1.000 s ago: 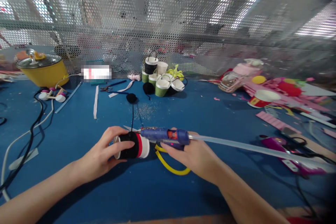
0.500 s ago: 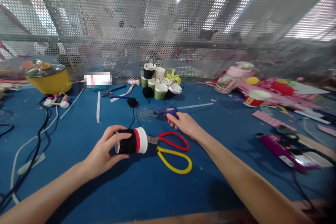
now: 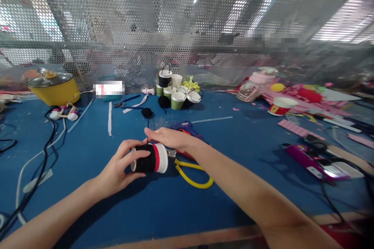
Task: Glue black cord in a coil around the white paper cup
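Note:
My left hand [image 3: 118, 165] holds a paper cup [image 3: 161, 158] lying on its side, wrapped in black yarn with a red band below its white rim. Above the cup, my right hand [image 3: 166, 137] has its fingertips closed on a black yarn strand [image 3: 148, 123], which runs back to a small black ball of yarn [image 3: 147, 113]. Scissors with one yellow handle [image 3: 194, 183] lie beside the cup, their red handle mostly hidden under my right wrist. Behind that wrist rests a blue glue gun [image 3: 187, 126], partly covered, with a clear glue stick [image 3: 214, 119] in its back.
Several small cups with handles [image 3: 177, 100] stand at the back by a perforated metal screen [image 3: 131, 27]. A yellow pot [image 3: 55, 91] and cables [image 3: 43, 144] are at left. Pliers [image 3: 125, 105] lie back left. A purple device [image 3: 304, 161] and pink scraps [image 3: 300, 129] occupy the right.
My right hand has let go of the glue gun, left it on the table, and moved left to the yarn strand above the cup. My left hand keeps its hold on the cup.

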Motion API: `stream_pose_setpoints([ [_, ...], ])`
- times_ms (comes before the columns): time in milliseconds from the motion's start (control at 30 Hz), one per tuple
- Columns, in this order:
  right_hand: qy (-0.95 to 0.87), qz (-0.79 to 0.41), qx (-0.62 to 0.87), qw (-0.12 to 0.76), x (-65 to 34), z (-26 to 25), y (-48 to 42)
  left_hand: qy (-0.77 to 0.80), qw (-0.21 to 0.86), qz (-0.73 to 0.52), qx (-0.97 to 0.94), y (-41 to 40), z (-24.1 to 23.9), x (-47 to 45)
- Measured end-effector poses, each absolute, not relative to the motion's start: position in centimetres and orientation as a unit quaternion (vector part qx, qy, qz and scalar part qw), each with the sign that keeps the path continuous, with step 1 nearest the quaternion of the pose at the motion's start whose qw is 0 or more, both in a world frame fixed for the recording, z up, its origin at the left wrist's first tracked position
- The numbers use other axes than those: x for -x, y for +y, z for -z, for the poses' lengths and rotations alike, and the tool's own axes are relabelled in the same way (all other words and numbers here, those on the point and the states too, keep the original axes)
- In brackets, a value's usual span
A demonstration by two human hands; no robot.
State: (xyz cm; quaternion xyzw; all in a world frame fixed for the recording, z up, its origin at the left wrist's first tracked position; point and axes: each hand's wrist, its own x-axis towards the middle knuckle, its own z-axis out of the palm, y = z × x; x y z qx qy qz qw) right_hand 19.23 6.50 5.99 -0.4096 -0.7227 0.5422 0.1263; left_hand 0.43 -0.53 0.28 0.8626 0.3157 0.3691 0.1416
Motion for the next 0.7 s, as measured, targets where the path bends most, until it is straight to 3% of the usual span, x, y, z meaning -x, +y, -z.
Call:
stream_pose_setpoints([
  [167, -0.708, -0.525, 0.41, 0.234, -18.0, -6.1, 6.5, 0.323, 0.178, -0.368, -0.854, -0.7, -0.6, -0.4],
  [333, -0.73, -0.438, 0.423, 0.311, -19.5, -7.0, 6.4, 0.352, 0.32, -0.401, -0.783, -0.8, -0.8, -0.6],
  [533, -0.752, -0.371, 0.421, 0.345, -20.5, -7.5, 6.9, 0.371, 0.443, -0.405, -0.708, -0.8, -0.7, -0.8],
  [700, -0.765, -0.35, 0.427, 0.33, -20.3, -7.2, 7.2, 0.361, 0.456, -0.393, -0.712, -0.9, -0.8, -0.9],
])
